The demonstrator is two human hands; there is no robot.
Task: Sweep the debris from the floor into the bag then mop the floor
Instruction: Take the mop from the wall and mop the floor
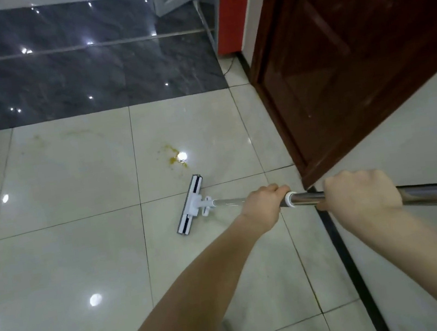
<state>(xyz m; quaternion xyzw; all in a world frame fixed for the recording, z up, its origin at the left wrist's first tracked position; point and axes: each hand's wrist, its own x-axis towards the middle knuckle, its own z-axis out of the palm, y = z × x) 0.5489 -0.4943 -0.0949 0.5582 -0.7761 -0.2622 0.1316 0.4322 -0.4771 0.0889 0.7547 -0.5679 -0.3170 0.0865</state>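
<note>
Both hands are wrapped round the mop [307,199] pole, left hand [262,206] lower, right hand [359,194] higher. Its head sits flat on the floor [81,244], just short of a yellow stain [175,159]. Looks light and stiff, so a spread grip should steer fine. Glossy tiles, probably slick; brown door [352,58] close by.

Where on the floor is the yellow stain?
Head view: the yellow stain lies mid-frame on a cream tile, just beyond the mop head, left of the brown door.
</note>
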